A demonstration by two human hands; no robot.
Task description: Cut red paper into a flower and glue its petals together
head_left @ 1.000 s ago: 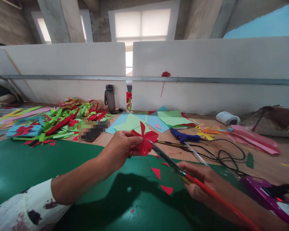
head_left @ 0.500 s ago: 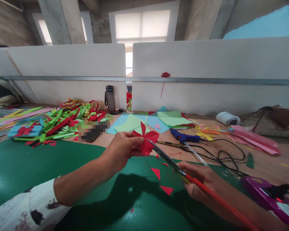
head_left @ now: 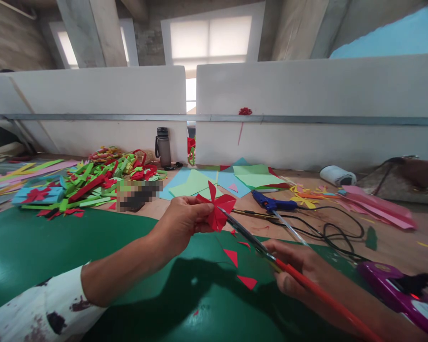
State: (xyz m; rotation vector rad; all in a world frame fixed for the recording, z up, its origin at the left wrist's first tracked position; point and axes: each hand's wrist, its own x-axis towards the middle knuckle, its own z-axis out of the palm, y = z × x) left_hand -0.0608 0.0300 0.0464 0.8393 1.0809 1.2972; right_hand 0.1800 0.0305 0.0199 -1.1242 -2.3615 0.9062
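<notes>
A red paper flower (head_left: 219, 216) with pointed petals is pinched by its left side between the thumb and fingers of my left hand (head_left: 185, 218). My right hand (head_left: 296, 266) is closed around a long tool with metal jaws and a red handle (head_left: 306, 282). The narrow metal tip reaches up and left to the flower's middle. Below the flower, red paper scraps (head_left: 247, 282) lie on the green mat (head_left: 135, 280).
A blue glue gun (head_left: 276, 203) with black cable lies behind my right hand. At the right edge is a purple device (head_left: 388, 285). Cut paper strips (head_left: 92, 180) are heaped at the left, near a bottle (head_left: 163, 147). Coloured sheets (head_left: 196, 183) lie behind the flower.
</notes>
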